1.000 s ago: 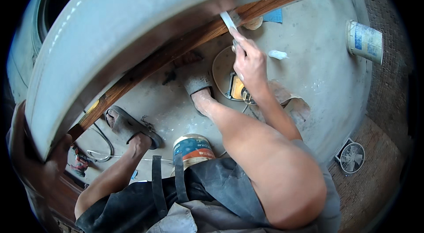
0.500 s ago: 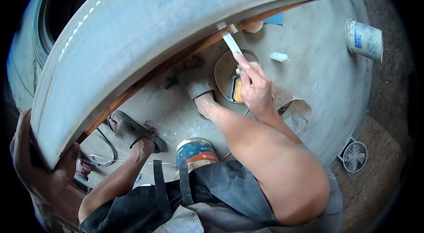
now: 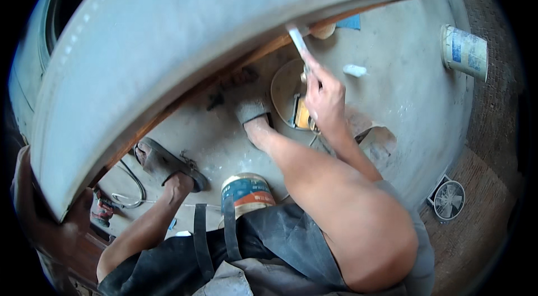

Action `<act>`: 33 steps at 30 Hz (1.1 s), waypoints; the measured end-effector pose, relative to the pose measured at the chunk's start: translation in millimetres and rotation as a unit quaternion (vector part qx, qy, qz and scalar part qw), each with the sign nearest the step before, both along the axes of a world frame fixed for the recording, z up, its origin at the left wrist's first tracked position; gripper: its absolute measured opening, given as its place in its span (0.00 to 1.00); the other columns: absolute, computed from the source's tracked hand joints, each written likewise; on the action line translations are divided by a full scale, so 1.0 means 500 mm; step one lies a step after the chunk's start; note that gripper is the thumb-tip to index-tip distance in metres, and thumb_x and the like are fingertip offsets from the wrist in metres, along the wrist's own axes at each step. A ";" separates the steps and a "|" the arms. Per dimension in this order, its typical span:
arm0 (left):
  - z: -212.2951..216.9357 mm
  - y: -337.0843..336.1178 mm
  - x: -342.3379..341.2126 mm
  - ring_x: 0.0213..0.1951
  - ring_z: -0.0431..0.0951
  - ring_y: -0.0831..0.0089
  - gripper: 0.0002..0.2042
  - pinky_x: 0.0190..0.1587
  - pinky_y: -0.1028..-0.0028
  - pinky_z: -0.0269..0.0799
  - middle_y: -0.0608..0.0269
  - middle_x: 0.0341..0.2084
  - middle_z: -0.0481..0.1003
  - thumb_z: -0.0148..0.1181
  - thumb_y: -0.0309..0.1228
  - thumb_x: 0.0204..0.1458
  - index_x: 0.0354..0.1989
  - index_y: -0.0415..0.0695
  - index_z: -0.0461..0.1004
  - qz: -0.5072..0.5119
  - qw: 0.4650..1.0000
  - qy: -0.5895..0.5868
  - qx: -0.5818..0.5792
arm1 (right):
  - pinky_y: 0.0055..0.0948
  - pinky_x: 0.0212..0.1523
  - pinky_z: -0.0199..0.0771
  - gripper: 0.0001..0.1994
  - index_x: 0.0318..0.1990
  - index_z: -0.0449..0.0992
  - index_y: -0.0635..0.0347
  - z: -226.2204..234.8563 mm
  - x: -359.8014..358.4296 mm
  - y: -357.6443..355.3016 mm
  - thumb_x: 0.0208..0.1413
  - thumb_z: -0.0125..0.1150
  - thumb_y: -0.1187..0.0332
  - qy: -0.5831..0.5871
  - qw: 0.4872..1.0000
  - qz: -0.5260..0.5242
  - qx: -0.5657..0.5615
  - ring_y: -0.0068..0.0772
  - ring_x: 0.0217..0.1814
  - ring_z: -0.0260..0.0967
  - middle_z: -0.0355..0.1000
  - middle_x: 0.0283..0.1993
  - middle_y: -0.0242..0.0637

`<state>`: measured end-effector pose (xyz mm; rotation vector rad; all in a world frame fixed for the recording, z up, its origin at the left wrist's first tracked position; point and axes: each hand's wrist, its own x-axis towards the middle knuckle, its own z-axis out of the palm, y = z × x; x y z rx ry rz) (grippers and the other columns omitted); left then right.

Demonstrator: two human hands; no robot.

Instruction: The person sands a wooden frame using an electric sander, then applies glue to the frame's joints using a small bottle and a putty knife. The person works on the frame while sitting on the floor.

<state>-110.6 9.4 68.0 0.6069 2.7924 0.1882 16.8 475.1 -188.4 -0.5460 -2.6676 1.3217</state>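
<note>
A large curved pale grey panel (image 3: 185, 44) with a brown wood-look lower edge spans the upper view. My right hand (image 3: 326, 97) grips a narrow scraper (image 3: 298, 42), index finger laid along its pale, flat blade. The blade's tip meets the panel's near edge, right of its middle; the tip itself is blurred. My left hand (image 3: 50, 223) is in shadow at the lower left, wrapped around the panel's end, thumb on the near side and fingers outside.
A labelled bucket (image 3: 249, 192) stands between my legs. On the floor lie a yellow tool (image 3: 302, 114) with a cord, a small white object (image 3: 354, 70), and a red tool (image 3: 102, 212). Further right are a white bucket (image 3: 465, 53) and a small fan (image 3: 449, 200).
The scraper has shifted slightly up and right along the panel's edge. The panel's left end, with my left hand on it, sits slightly lower and further left in view.
</note>
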 end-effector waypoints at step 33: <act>0.041 0.222 0.088 0.34 0.83 0.51 0.21 0.37 0.56 0.77 0.49 0.34 0.81 0.71 0.45 0.50 0.41 0.40 0.77 -0.143 0.981 0.013 0.128 | 0.34 0.41 0.80 0.23 0.63 0.77 0.50 0.641 0.142 0.016 0.62 0.56 0.80 0.054 0.992 0.063 0.100 0.37 0.35 0.79 0.80 0.41 0.48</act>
